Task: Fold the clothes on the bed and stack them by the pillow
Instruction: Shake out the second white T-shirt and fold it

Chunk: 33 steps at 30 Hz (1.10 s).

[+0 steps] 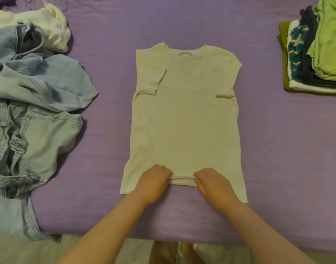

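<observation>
The plain white cotton T-shirt [184, 119] lay flat in the middle of the purple bed [277, 149], sleeves tucked in. The left hand [153, 181] and right hand [213, 184] both pinched its bottom hem. The next move was probably folding the hem up toward the collar.

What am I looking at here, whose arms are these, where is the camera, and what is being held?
No machine: these are a person's bare arms, filmed by one wide-angle camera worn on the head, looking down at a purple bedsheet. A cream short-sleeved T-shirt lies flat, sleeves folded in. The left hand and the right hand pinch its bottom hem. Crumpled light-blue denim clothes and a white garment lie left; a stack of folded clothes, green on top, sits right.
</observation>
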Each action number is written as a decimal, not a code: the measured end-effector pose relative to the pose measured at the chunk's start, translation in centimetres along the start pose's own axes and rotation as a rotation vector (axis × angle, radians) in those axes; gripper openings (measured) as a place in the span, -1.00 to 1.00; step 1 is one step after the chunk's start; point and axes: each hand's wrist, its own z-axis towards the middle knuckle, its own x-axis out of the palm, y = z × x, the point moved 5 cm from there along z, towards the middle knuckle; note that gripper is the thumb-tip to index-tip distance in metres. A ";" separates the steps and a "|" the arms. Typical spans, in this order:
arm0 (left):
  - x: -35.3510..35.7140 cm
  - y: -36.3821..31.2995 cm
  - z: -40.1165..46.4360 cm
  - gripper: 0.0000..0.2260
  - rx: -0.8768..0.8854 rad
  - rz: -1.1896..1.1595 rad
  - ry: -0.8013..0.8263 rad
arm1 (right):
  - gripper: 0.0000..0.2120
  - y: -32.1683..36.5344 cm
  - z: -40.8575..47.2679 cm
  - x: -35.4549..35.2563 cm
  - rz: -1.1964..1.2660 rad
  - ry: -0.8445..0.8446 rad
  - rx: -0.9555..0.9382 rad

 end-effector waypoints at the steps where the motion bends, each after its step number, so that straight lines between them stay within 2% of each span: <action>1: -0.9 0.8 0.9 -0.89 -0.066 -0.127 0.024 | -0.78 -0.7 0.9 -0.8 0.044 0.028 0.060; 4: -4.5 2.8 4.3 -0.84 -0.197 -0.396 -0.003 | -0.76 -1.8 4.6 -4.5 0.083 -0.015 0.157; 7: -8.4 5.0 8.0 -0.72 -0.285 -0.357 -0.077 | -0.73 -2.5 9.3 -8.6 -0.005 -0.055 0.199; 10: -11.5 7.0 11.5 -0.65 -0.326 -0.304 -0.067 | -0.64 -3.6 13.3 -12.3 -0.134 -0.064 0.203; 13: -14.2 8.9 15.1 -0.72 -0.325 -0.345 -0.030 | -0.61 -5.0 16.6 -15.8 -0.255 -0.087 0.196; 18: -18.5 11.9 19.8 -0.75 -0.482 -0.243 -0.049 | -0.66 -7.5 20.4 -19.4 -0.337 -0.115 0.188; 20: -19.6 12.4 21.6 -0.84 -0.478 -0.262 -0.039 | -0.62 -8.4 21.5 -20.1 -0.439 -0.089 0.202; 22: -20.6 12.6 23.1 -0.88 -0.444 -0.334 -0.059 | -0.60 -9.3 22.7 -20.8 -0.427 -0.117 0.229; 24: -21.3 12.7 24.5 -0.86 -0.421 -0.448 -0.120 | -0.64 -10.1 24.0 -21.5 -0.286 -0.183 0.237; 26: -22.1 12.6 25.6 -0.75 -0.400 -0.559 -0.195 | -0.66 -10.9 25.3 -22.1 -0.132 -0.227 0.255; 28: -22.6 12.6 26.6 -0.71 -0.401 -0.624 -0.261 | -0.70 -11.7 26.4 -22.6 -0.094 -0.257 0.304; 33: -23.3 13.5 29.2 -0.74 -0.433 -0.547 -0.316 | -0.73 -13.1 28.7 -23.8 -0.477 -0.207 0.291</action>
